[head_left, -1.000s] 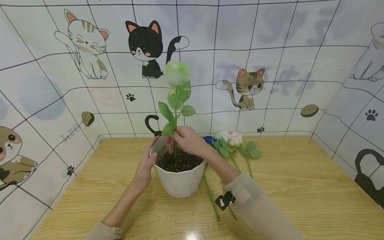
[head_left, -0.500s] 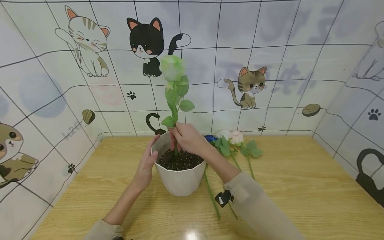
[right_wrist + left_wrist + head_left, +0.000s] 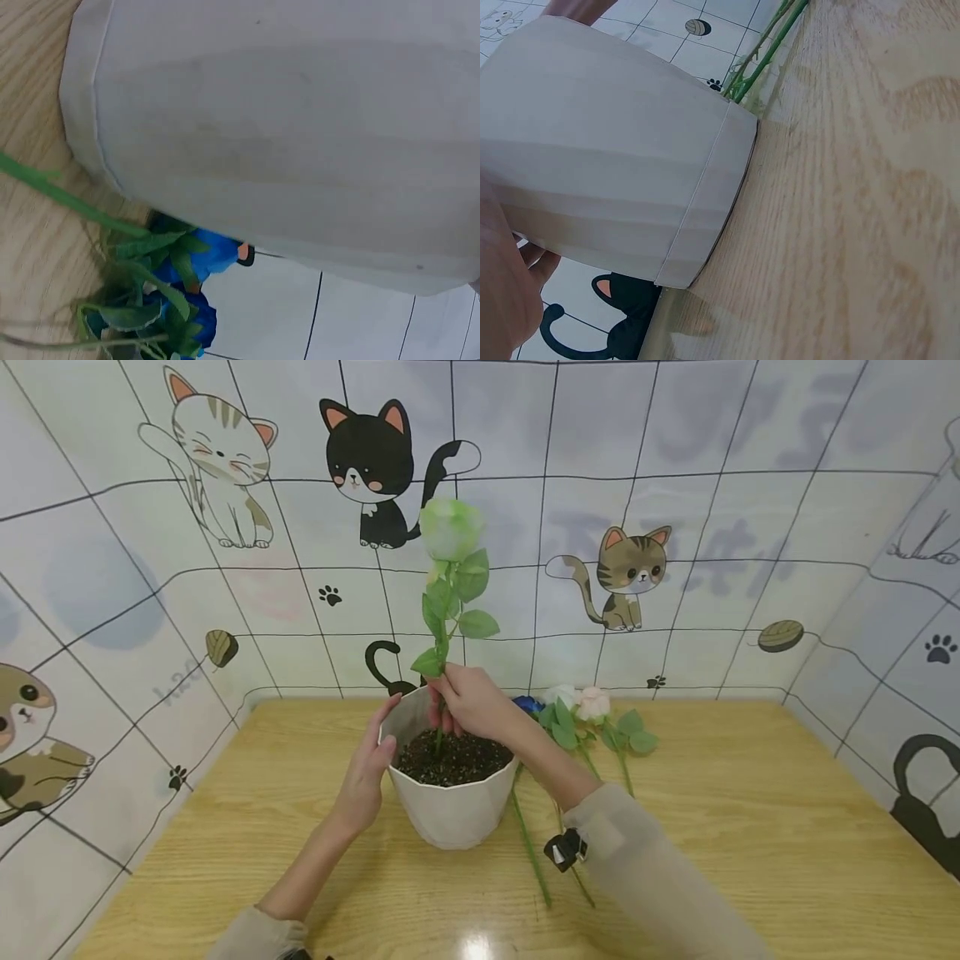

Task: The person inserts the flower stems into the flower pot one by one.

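Observation:
My right hand [image 3: 477, 700] pinches the stem of a pale green-and-white artificial rose [image 3: 452, 529] just under its lowest leaves. The stem runs down into dark soil [image 3: 457, 760] inside a white faceted flowerpot [image 3: 450, 814]; how deep it goes is hidden. Against the pot's left side rests my left hand [image 3: 363, 777], fingers extended along the wall and thumb near the rim. Pot wall [image 3: 607, 142] fills much of the left wrist view, with part of the left hand [image 3: 506, 285] at its lower left. The right wrist view shows the pot's other side [image 3: 277, 142].
Right of the pot lie more artificial roses: a blue rose [image 3: 527, 704], a white rose [image 3: 561, 696] and a pink rose [image 3: 592, 702], their green stems pointing toward me. A cat-patterned backdrop [image 3: 510, 602] rises behind the wooden table [image 3: 720, 827].
The green-and-white rose leans left half a second ago, then swings back right and is turned slightly. Its head sits a little higher than a second ago. My left hand keeps its place on the pot.

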The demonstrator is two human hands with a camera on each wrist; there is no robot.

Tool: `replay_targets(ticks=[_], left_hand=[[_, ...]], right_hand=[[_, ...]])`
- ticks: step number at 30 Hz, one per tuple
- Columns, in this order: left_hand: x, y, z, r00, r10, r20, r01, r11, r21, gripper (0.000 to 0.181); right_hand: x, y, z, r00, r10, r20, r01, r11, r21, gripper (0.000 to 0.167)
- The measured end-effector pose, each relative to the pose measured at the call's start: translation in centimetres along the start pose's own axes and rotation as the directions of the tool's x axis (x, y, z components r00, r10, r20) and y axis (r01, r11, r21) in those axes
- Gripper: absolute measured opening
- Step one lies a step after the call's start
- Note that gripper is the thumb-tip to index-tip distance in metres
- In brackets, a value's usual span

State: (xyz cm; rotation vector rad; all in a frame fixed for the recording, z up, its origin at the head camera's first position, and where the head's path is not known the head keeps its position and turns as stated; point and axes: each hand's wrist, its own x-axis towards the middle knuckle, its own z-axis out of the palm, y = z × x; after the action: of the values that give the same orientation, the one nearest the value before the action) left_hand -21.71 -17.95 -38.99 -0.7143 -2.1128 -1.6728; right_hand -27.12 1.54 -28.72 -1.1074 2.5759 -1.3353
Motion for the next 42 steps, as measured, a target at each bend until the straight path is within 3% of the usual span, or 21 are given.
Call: replay_targets(ticks=[13, 25, 42], left_hand=[[-0.1, -0.1, -0.2, 1.0, -0.002, -0.004, 0.002, 1.0, 0.027, 0.052], [-0.5, -0.3, -0.1, 1.0, -0.008, 0.011, 0.008, 1.0, 0.003, 0.051], [-0.1, -0.2, 0.1, 1.0, 0.016, 0.004, -0.016, 0.999, 0.032, 0.051]], right_hand=[[0.0, 0.3, 0.3, 0.998, 0.011, 0.055, -0.011, 1.0, 0.002, 0.039], [-0.2, 0.8, 1.1, 0.998, -0.029, 0.049, 0.031, 0.998, -0.048, 0.034], [-0.3, 0.7, 0.6, 0.993, -0.034, -0.112, 0.034, 0.999, -0.002, 0.028]])
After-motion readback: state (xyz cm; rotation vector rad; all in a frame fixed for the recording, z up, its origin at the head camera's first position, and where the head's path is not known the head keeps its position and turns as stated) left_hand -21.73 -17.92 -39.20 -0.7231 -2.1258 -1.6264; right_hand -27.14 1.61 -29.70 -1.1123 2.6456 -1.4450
